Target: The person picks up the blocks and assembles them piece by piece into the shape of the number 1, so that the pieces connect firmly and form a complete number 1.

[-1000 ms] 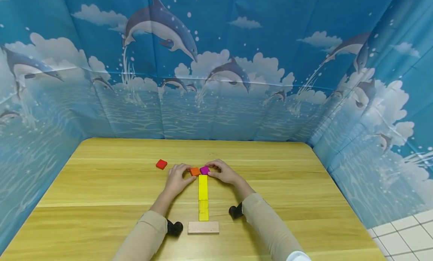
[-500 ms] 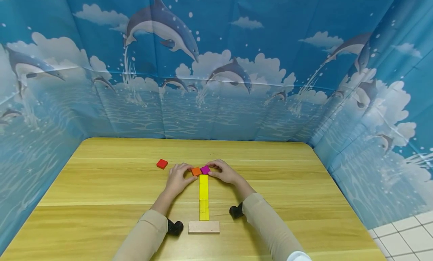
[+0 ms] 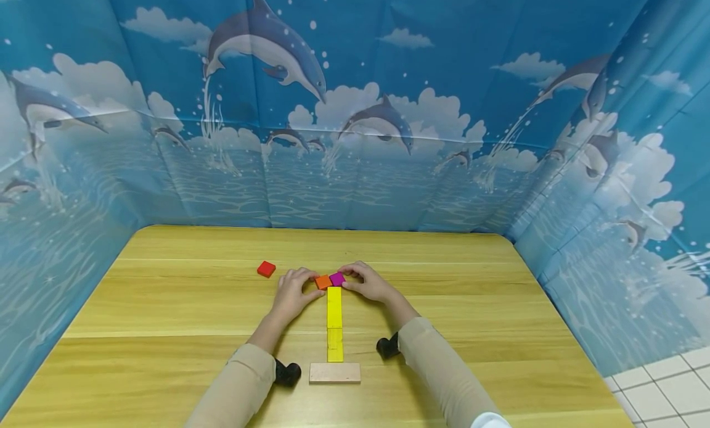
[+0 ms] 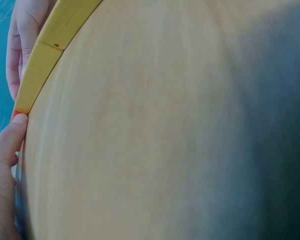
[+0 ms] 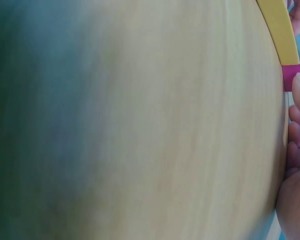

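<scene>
An orange square block [image 3: 323, 282] is pinched between the thumb and fingers of my left hand [image 3: 289, 293]. Right beside it, my right hand [image 3: 366, 282] pinches a magenta square block [image 3: 336, 279] in the same way. Both blocks sit side by side at the far end of a row of yellow blocks [image 3: 334, 308] laid end to end. In the left wrist view, my left thumb presses near the orange block at the end of the yellow row. The right wrist view has the magenta block [image 5: 290, 76] against the yellow block's end, with my right thumb on it.
A red square block [image 3: 266, 269] lies to the left of my left hand. Across the near end of the yellow row is a pale wooden plank [image 3: 334, 373]. All of it is on a wood-grain table [image 3: 471, 304], with a dolphin-print curtain [image 3: 355, 169] around the back and sides.
My left hand has shifted the orange block slightly right, closing the small gap to the magenta block. The right hand and the other blocks look nearly the same.
</scene>
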A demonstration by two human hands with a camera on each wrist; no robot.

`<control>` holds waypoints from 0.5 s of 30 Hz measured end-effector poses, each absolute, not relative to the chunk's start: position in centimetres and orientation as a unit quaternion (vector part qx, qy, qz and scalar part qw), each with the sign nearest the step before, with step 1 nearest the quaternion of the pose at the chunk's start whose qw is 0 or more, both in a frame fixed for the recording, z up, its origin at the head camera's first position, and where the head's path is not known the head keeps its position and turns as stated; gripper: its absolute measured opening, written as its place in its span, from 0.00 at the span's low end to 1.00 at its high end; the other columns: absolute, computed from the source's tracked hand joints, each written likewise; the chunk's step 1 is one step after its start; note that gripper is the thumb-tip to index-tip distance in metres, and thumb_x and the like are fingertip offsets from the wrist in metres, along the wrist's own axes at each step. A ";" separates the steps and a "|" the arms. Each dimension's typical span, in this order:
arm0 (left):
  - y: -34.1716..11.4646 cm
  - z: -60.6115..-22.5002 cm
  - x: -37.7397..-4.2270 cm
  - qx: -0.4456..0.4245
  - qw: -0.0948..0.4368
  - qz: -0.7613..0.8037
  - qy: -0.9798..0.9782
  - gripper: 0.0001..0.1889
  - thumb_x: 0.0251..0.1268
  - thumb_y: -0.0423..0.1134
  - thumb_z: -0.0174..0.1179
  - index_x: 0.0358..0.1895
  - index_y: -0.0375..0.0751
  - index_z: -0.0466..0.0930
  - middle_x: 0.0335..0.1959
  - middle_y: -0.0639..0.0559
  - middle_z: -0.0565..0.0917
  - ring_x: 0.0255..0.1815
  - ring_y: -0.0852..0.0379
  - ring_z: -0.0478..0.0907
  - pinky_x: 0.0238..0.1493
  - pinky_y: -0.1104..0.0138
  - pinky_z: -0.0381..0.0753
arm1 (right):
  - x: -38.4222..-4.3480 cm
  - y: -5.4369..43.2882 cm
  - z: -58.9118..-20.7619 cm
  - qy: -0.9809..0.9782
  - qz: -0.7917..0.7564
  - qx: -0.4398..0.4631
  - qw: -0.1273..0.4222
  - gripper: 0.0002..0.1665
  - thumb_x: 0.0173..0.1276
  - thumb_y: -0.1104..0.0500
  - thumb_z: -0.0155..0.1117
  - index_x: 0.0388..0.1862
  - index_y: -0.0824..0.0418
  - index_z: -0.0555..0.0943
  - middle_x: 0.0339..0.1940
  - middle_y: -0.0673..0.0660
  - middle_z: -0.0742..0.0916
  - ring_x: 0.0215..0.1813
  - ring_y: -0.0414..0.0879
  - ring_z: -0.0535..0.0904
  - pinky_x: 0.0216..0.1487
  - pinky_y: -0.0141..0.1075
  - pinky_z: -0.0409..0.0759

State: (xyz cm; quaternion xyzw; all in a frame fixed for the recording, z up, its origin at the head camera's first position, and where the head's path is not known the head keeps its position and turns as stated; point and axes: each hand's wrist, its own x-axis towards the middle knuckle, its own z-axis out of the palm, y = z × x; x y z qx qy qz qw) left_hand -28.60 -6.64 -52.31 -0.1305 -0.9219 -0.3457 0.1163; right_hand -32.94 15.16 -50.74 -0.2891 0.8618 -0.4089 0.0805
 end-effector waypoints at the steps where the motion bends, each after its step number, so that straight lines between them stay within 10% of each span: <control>1: -6.6 -52.3 -28.6 -0.130 0.115 -0.346 -0.922 0.21 0.49 0.49 0.67 0.47 0.45 0.80 0.44 0.54 0.80 0.44 0.53 0.69 0.49 0.58 0.61 | -32.9 15.1 -50.7 0.863 -0.408 -0.287 0.080 0.19 0.65 0.59 0.58 0.54 0.62 0.75 0.46 0.58 0.76 0.47 0.49 0.70 0.51 0.41 0.69; 15: -6.6 -52.5 -28.7 -0.135 0.119 -0.337 -0.924 0.21 0.50 0.50 0.66 0.47 0.46 0.80 0.43 0.54 0.80 0.44 0.53 0.70 0.49 0.58 0.61 | -32.9 15.1 -50.8 0.863 -0.408 -0.286 0.079 0.19 0.65 0.59 0.58 0.54 0.62 0.75 0.47 0.58 0.76 0.47 0.48 0.70 0.51 0.41 0.68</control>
